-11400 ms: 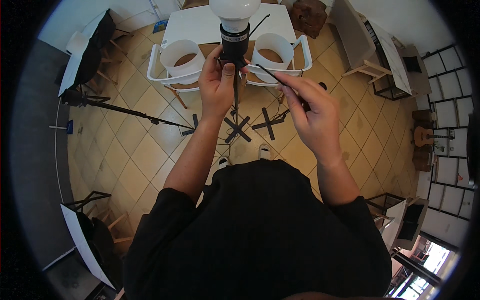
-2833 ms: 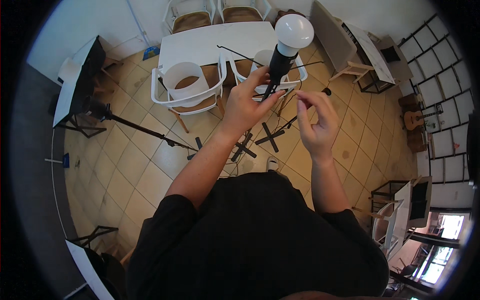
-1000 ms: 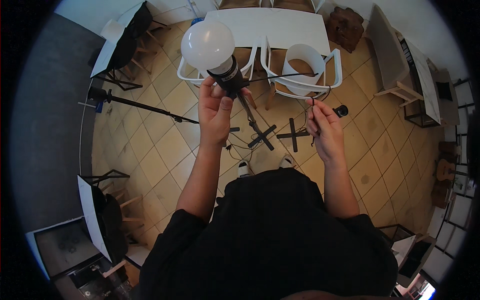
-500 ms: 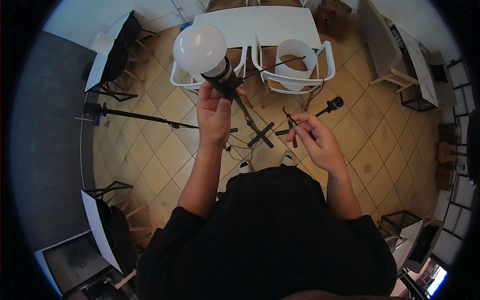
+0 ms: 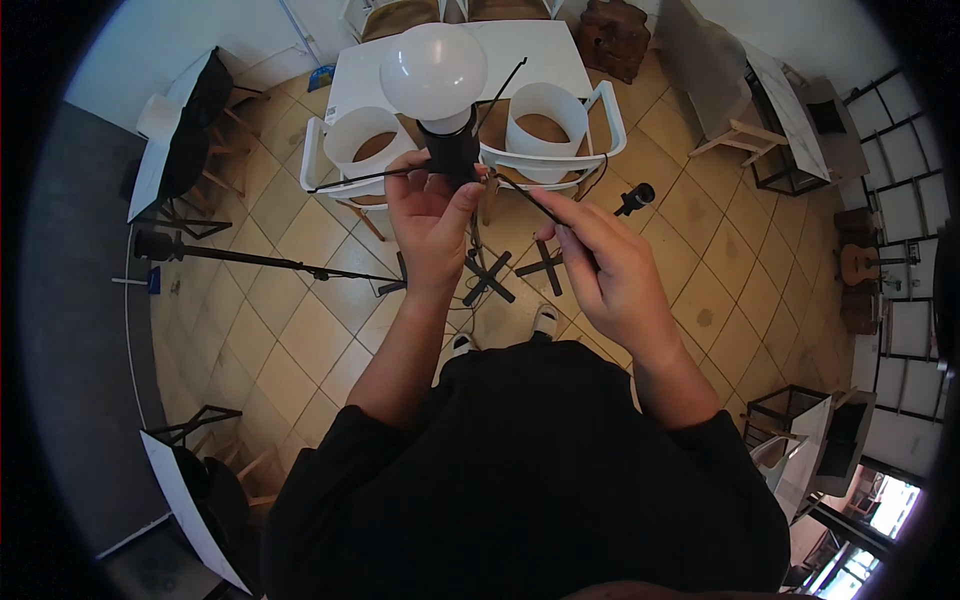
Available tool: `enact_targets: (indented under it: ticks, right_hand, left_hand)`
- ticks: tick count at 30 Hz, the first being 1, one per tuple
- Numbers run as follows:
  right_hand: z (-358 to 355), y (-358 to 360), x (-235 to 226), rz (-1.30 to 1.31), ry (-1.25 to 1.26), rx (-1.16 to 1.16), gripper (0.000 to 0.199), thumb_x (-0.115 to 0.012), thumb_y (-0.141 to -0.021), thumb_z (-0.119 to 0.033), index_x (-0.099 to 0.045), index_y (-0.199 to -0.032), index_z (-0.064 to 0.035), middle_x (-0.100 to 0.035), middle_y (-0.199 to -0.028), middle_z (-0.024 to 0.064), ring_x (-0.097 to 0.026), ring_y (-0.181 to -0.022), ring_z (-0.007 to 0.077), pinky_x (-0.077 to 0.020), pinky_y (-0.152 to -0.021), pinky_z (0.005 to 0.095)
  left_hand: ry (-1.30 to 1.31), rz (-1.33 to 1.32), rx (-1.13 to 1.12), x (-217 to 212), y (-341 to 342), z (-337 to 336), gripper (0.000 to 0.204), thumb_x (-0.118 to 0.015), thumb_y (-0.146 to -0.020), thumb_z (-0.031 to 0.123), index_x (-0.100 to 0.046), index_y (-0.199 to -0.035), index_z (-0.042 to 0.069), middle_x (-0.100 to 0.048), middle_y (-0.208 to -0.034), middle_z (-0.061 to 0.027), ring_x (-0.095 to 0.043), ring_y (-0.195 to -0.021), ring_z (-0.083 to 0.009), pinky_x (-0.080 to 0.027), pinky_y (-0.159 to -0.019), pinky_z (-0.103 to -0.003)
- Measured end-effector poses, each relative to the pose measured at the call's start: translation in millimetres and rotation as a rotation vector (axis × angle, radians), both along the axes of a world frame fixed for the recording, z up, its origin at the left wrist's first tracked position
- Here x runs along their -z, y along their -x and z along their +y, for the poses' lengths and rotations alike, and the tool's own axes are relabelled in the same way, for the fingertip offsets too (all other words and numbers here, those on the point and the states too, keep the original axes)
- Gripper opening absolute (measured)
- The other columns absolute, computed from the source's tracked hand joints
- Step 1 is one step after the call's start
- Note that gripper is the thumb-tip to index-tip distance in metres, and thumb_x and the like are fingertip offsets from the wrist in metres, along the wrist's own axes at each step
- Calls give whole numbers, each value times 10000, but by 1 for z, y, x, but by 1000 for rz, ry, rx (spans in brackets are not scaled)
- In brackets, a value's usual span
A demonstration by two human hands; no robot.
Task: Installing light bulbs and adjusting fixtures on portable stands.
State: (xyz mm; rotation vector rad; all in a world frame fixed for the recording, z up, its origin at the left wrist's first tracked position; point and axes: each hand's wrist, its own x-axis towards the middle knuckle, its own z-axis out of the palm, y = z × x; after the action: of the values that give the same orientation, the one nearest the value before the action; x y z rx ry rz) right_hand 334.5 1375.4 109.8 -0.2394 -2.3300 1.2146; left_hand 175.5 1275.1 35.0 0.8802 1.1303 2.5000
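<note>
White bulb [image 5: 433, 68] in its black socket [image 5: 449, 152] is gripped upright by the left hand [image 5: 430, 215], above the tiled floor [image 5: 290, 330]. Right hand [image 5: 608, 275] pinches a thin rod [image 5: 525, 196], apparently seating it at the socket; next needs careful alignment.

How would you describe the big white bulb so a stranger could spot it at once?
Find the white table at the top. Just below, the left hand holds a black socket carrying the bulb. It is a smooth white globe, unlike the open white chairs beside it.
</note>
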Motion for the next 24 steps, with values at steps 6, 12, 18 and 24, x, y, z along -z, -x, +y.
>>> enact_targets:
  ticks: [6,12,18,24]
  right_hand:
    - [-9,13,-3,37,-49,66,441,-558,-883,48,-572,-1303,-85,-665,-960,114,-664,-810,220,-517,-717,301]
    - [-18,13,0,10,-41,90,355,-560,-915,44,-626,-1247,-62,-706,-953,119,-686,-861,170,-527,-758,281]
    - [-16,11,2,-4,-24,174,314,-582,-907,-1,-635,-1210,-66,-700,-889,105,-685,-757,209,-522,-676,283]
    - [-11,9,-2,-14,-137,246,273,-582,-907,1,-645,-1166,-57,-635,-826,101,-591,-673,174,-466,-618,270]
  left_hand:
    - [8,56,49,5,8,1,458,-664,-898,22,-368,-1243,74,-591,-1144,-162,-632,-1006,-223,-502,-873,-332]
    - [-63,30,213,12,28,5,460,-551,-999,251,-351,-1357,43,-640,-1081,-195,-646,-913,-215,-520,-833,-339]
    - [108,174,479,8,45,4,328,-560,-993,198,-467,-1215,-25,-610,-855,-92,-584,-722,-138,-483,-645,-271]
    - [113,167,397,12,36,17,347,-567,-994,230,-436,-1210,-8,-550,-791,-40,-506,-662,-92,-426,-623,-234]
